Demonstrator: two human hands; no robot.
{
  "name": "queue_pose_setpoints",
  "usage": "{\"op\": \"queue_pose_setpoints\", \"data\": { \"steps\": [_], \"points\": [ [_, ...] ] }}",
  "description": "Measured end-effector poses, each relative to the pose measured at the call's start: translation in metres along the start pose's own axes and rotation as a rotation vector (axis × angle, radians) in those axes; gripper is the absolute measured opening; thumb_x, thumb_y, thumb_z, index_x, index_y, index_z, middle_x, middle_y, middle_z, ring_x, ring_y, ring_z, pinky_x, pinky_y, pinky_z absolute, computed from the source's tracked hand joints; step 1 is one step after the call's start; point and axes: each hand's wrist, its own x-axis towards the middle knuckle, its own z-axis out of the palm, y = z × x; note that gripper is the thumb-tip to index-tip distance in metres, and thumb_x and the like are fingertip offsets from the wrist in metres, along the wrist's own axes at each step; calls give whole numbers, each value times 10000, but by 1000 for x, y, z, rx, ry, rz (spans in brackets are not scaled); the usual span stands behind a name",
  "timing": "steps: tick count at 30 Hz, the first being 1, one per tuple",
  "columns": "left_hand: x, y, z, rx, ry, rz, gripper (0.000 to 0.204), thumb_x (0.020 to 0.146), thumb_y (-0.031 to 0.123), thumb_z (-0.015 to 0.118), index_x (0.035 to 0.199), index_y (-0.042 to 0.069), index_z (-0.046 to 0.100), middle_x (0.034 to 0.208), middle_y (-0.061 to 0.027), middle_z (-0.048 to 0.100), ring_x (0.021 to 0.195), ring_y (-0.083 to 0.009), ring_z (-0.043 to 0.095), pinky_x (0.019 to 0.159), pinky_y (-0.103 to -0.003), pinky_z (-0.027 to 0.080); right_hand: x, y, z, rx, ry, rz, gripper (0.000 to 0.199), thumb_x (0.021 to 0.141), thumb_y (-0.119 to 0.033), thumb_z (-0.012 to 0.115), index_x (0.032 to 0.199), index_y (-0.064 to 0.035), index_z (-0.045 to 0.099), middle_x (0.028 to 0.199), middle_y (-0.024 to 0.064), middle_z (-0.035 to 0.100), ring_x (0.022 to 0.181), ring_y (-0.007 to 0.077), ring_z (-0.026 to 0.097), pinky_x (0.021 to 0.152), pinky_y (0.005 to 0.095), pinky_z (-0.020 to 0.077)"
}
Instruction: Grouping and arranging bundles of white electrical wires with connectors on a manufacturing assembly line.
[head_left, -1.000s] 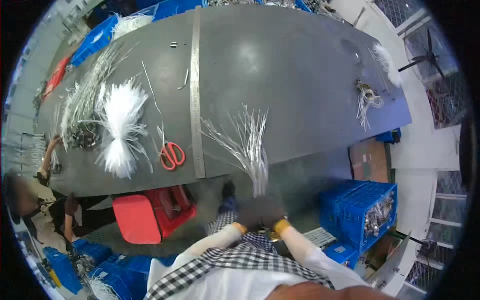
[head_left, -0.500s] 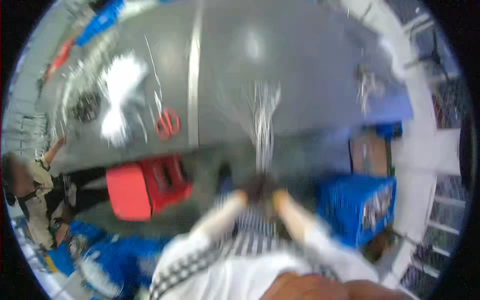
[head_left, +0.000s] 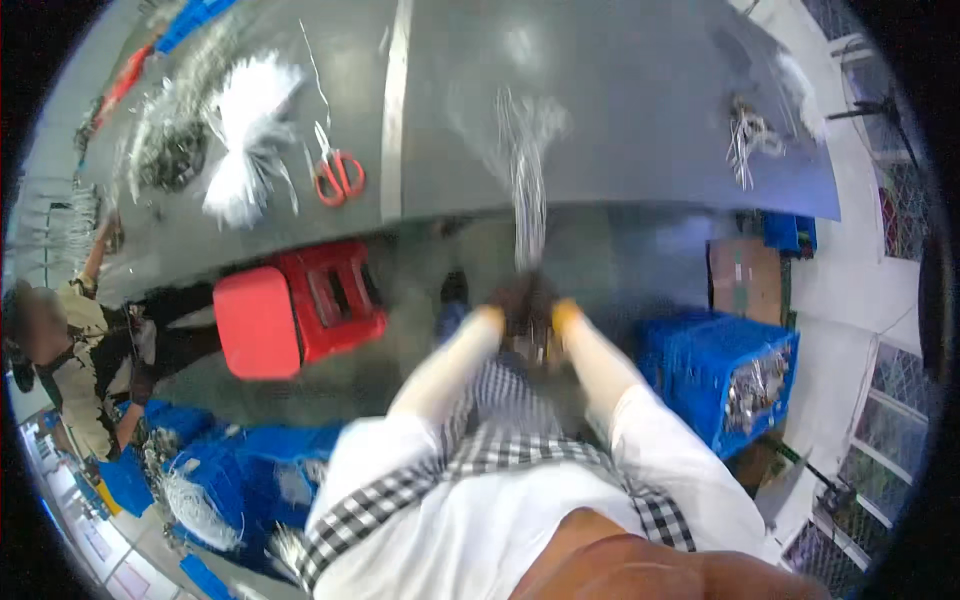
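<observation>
My left hand (head_left: pixel 507 302) and my right hand (head_left: pixel 546 300), in dark gloves with yellow cuffs, are close together in front of the table's near edge. Both are closed around the near end of a long bundle of thin, pale wire-like strands (head_left: pixel 528 190). From my hands the strands run away onto the dark grey tabletop (head_left: pixel 640 120), where their far ends fan out. The individual fingers are blurred and hard to separate. Below the gloves a short end of the bundle seems to show, too smeared to make out.
Red-handled scissors (head_left: pixel 340 180), a white strand bundle (head_left: pixel 243 135) and tangled grey strands (head_left: pixel 178 155) lie left of a pale strip (head_left: pixel 394 110). A red stool (head_left: pixel 258 322) stands below; blue crates (head_left: pixel 705 365) are at right. Another person (head_left: pixel 80 350) is at far left.
The whole view has shifted, so table, stool and hands all sit higher in the picture. Both hands keep their hold on the strand bundle.
</observation>
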Motion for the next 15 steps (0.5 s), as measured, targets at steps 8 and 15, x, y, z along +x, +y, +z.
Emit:
{"op": "queue_pose_setpoints", "data": {
  "steps": [8,15],
  "points": [
    [-140,173,-12,575,12,680,350,1034,258,571,1333,79,607,1225,-233,655,1104,-382,656,970,-451,525,-25,-48,-149,608,-391,-236,363,1072,-149,485,1411,-45,563,1438,138,592,1304,245,579,1139,351,446],
    [-91,105,-22,784,-28,554,335,1039,275,559,1341,173,661,1340,-202,647,1195,-341,639,1080,-449,462,-46,-29,-32,1057,-358,-171,367,1024,-206,564,1351,-62,647,1362,143,663,1287,254,595,1148,387,426]
  ]
}}
